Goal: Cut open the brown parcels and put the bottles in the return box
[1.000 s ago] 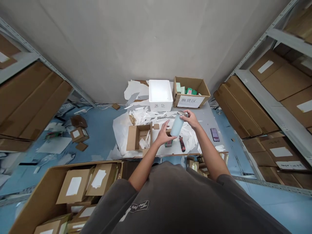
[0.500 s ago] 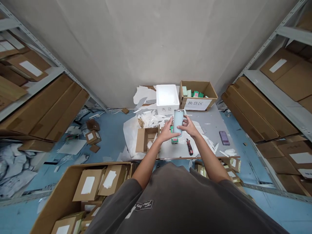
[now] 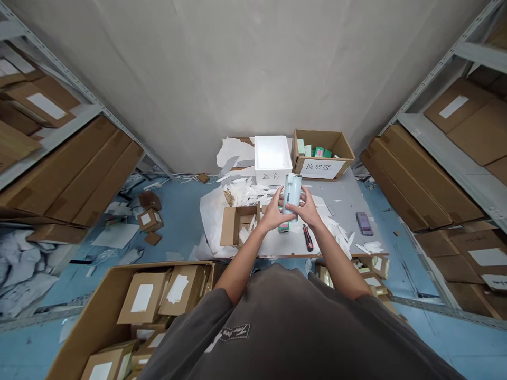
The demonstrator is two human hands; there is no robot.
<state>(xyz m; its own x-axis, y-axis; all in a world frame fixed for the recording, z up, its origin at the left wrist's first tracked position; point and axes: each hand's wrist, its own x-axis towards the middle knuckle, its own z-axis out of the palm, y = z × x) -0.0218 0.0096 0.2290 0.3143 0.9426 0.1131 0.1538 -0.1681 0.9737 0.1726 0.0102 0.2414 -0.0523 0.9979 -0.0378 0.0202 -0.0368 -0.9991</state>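
A light blue tumbler [image 3: 292,192] is held up above the table, slightly tilted, with a handle or strap on the side facing me. My left hand [image 3: 273,214] wraps its left side and lower part, fingers closed on it. On the other side my right hand [image 3: 309,210] grips it too, the thumb across its front. Below the tumbler, a green box [image 3: 284,228] lies on the table, partly hidden by my hands. Just right of it is a red and black utility knife [image 3: 308,238]. A small opened cardboard box [image 3: 230,227] stands left of my left hand, with white paper inside.
At the back of the table [image 3: 352,198] stand a white foam box [image 3: 273,177] and a labelled carton [image 3: 344,148] holding green boxes. Paper scraps [image 3: 243,193] lie around. A large carton of parcels [image 3: 89,330] is at my lower left; loaded shelves flank both sides.
Both hands have turned the tumbler, bringing its handle side round from the right to face me. My right hand's grip has shifted, its thumb now across the front.
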